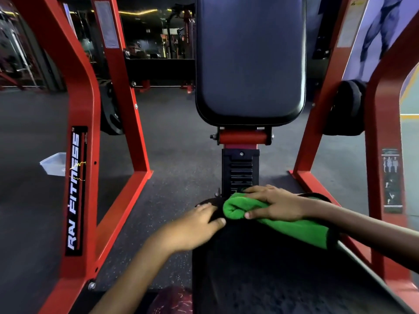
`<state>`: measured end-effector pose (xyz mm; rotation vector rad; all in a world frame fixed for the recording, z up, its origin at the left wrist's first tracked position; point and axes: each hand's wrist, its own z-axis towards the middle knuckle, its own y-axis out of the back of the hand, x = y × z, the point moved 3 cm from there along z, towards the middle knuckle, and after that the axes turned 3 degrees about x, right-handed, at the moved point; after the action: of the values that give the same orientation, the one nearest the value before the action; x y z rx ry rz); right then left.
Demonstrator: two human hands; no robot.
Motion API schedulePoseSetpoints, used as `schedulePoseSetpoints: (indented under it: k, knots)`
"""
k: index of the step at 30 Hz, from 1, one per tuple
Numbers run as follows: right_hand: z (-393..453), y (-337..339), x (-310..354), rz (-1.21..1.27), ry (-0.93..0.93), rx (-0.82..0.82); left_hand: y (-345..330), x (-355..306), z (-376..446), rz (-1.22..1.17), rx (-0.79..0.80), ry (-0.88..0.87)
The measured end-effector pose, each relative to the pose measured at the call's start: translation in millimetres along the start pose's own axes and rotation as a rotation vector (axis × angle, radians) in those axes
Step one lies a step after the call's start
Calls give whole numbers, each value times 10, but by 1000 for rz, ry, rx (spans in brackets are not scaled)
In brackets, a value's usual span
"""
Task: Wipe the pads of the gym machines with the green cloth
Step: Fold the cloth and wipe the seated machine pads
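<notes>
The black seat pad [254, 264] of a red gym machine fills the lower middle. A folded green cloth [292, 227] lies across its far end. My right hand [274, 203] lies on top of the cloth with fingers spread and pressed down, thumb along the cloth's near edge. My left hand [195, 225] rests flat on the pad's far left corner, fingers straight, just left of the cloth. The upright black back pad [249, 57] stands beyond the seat.
Red frame posts [84, 141] rise on both sides, the right one [383, 137] close to my right arm. Black weight plates [347, 107] hang on each side. A clear plastic tub [54, 163] sits on the dark rubber floor at the left.
</notes>
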<state>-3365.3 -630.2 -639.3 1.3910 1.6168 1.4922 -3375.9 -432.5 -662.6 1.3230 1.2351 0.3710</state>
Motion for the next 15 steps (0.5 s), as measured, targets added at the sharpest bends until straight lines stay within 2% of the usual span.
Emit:
schedulePoseSetpoints:
  k: [4,7,9,11,13,15]
  knots:
    - [-294,40,9,219,131,42,-36,-508,-853,153,-34,-101]
    - [-255,113,-74,272,41,10,-142,-795,-1187,114,-86,-140]
    - [-170,90,-21,168,6,-15,-247,-804,-1259,-23,-267,-143]
    - [-234,49,207,95,96,-10,-285,-781,-1325,-276,-469,-155]
    - [-423,58,428,158,243,10,-337,-735,-1376,-501,-613,-186]
    - [-635,85,461,255,339,81,-365,-731,-1387,-571,-677,-198]
